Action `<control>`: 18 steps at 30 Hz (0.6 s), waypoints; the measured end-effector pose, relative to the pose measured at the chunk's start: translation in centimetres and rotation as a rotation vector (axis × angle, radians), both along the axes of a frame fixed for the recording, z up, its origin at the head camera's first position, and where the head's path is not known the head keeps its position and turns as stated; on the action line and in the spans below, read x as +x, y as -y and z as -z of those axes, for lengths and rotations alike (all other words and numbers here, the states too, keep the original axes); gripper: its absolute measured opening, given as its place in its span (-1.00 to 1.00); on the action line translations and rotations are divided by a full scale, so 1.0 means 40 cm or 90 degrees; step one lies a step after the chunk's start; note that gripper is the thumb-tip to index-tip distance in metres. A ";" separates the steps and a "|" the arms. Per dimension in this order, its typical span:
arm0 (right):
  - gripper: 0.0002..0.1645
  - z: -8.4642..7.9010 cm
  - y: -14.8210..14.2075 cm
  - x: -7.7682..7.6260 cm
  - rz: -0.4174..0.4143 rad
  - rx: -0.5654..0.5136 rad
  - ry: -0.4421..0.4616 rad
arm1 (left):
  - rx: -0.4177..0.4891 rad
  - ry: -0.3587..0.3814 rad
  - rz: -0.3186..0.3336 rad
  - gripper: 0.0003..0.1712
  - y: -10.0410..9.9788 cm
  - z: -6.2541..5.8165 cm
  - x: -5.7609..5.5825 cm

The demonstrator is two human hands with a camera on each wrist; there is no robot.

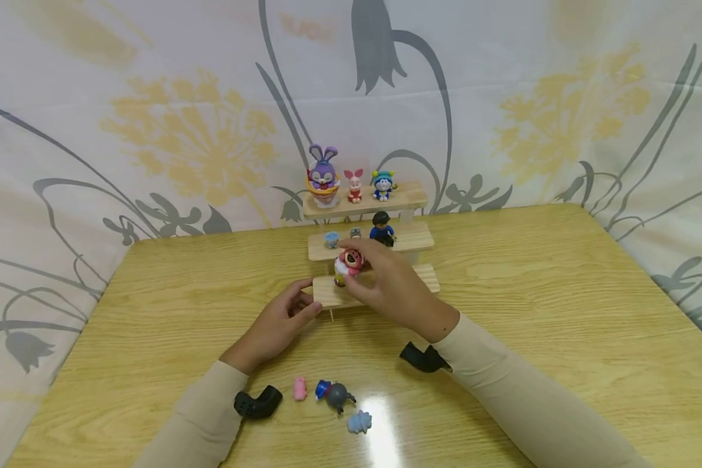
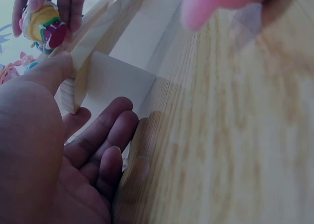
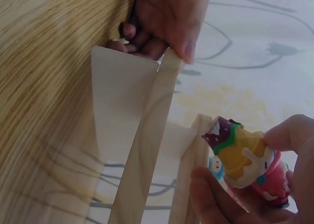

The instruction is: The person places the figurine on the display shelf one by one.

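My right hand [image 1: 400, 286] pinches a pink bear figurine [image 1: 350, 261] between thumb and fingers, close over the lowest step of a three-tier wooden display stand [image 1: 327, 296]. In the right wrist view the figurine [image 3: 243, 153] shows a white and yellow body with a green and dark red base, held tilted. My left hand [image 1: 277, 325] grips the left end of that lowest step. In the left wrist view, the thumb lies on the board's edge [image 2: 81, 79] and the index finger is under it; the other fingers are loosely curled beside the white support.
A purple rabbit [image 1: 323, 175], a piglet [image 1: 354, 187] and a blue-hooded figurine [image 1: 383, 186] occupy the top tier. The middle one bears a dark-capped figure [image 1: 381, 227] and small figurines. In front lie a pink toy [image 1: 300, 389], a grey figure [image 1: 337, 395] and a light-blue toy [image 1: 360, 422].
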State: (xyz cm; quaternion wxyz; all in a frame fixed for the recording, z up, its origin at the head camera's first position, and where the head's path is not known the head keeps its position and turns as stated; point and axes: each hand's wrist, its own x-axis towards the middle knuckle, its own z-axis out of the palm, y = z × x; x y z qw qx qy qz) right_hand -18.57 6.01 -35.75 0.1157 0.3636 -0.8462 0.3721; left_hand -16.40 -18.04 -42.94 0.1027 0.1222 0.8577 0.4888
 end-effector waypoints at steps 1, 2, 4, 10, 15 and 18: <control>-0.40 -0.001 0.001 0.000 -0.004 -0.006 0.012 | 0.000 0.001 0.000 -0.34 0.000 0.000 0.000; -0.38 -0.002 0.001 -0.001 -0.007 -0.012 0.024 | 0.001 0.002 -0.001 -0.34 0.000 -0.001 0.000; -0.35 -0.001 0.001 -0.003 -0.011 -0.022 0.040 | 0.002 0.002 -0.001 -0.33 -0.001 -0.003 0.000; -0.27 0.003 0.002 -0.007 -0.011 -0.029 0.044 | 0.009 0.009 -0.001 -0.33 -0.005 -0.005 -0.002; -0.28 0.009 0.006 -0.009 -0.009 -0.024 0.037 | 0.008 0.012 -0.002 -0.33 -0.004 -0.002 0.000; -0.29 0.012 0.011 -0.011 -0.006 -0.005 0.023 | 0.005 0.011 -0.002 -0.32 0.000 -0.002 0.000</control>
